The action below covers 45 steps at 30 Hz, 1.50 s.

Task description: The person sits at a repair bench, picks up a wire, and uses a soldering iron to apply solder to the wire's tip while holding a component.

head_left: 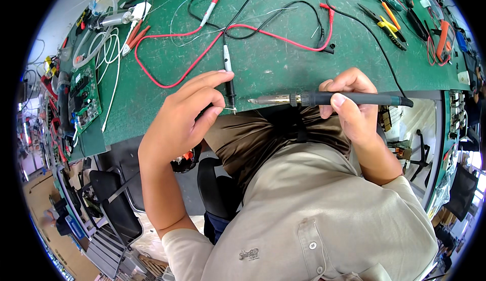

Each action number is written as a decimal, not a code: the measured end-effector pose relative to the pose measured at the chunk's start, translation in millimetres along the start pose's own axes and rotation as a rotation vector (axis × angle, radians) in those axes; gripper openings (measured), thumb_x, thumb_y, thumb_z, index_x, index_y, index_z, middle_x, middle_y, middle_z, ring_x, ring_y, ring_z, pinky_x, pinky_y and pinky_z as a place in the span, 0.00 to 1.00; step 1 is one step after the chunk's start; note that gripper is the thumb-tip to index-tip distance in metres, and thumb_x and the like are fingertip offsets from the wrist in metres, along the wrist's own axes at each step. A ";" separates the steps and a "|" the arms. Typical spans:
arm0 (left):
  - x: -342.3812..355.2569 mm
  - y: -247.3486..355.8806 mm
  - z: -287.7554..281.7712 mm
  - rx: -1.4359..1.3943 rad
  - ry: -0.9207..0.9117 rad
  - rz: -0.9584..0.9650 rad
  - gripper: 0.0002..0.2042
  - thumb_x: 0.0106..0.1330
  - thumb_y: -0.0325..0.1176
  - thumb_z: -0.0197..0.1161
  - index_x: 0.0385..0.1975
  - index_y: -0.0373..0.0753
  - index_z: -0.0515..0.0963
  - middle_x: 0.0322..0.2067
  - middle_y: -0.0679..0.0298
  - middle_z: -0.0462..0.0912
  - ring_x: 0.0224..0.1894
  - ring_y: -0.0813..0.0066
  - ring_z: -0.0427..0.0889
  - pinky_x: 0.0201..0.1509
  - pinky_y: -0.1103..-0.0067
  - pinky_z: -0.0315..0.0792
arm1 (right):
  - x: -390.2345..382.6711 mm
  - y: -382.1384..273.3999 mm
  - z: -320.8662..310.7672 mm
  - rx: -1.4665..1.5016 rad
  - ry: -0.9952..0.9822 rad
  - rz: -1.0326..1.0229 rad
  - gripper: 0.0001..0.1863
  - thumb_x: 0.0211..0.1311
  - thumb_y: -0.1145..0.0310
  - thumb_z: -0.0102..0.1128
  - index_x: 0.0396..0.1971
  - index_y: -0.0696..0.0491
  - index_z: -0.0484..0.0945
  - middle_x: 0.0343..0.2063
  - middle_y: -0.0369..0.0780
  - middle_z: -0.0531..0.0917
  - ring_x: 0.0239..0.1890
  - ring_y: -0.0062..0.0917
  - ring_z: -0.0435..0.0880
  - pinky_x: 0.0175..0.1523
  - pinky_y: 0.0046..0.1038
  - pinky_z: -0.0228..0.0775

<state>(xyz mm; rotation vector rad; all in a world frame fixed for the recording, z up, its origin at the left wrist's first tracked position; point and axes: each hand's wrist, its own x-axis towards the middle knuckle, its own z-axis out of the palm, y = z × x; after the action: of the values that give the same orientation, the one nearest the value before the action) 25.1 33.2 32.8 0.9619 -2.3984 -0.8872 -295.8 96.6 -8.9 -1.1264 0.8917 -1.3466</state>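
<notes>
My left hand (186,110) is curled beside a black-and-white test probe (227,61), one finger over its barrel and the thumb and a fingertip pinching a thin wire (230,109) near the probe's lower end, close to the green mat's front edge. My right hand (350,105) grips a soldering iron (364,98) lying horizontally, its metal tip pointing left, just right of the probe's end, apparently apart from it. Red and black test leads (282,36) loop across the mat above both hands.
Pliers (382,26), screwdrivers and a red-handled tool (443,40) lie at the upper right. A circuit board (86,98), white cables and a clutter of tools sit at the left. Black chairs (114,212) stand below the bench edge. The green mat (126,116) ends at my lap.
</notes>
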 end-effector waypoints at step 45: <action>11.3 -4.9 -3.3 0.107 -0.018 0.104 0.07 0.55 0.17 0.67 0.32 0.32 0.77 0.56 0.54 0.84 0.59 0.50 0.81 0.61 0.65 0.76 | -1.6 0.7 15.9 -0.173 -0.087 -0.012 0.09 0.63 0.75 0.69 0.39 0.60 0.78 0.29 0.35 0.84 0.30 0.10 0.78 0.34 0.17 0.69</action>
<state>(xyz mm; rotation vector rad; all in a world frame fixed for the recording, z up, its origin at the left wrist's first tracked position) 21.5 20.9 33.2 0.8620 -2.5077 -0.7393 -280.4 99.7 -5.6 -1.3150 0.9526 -1.2380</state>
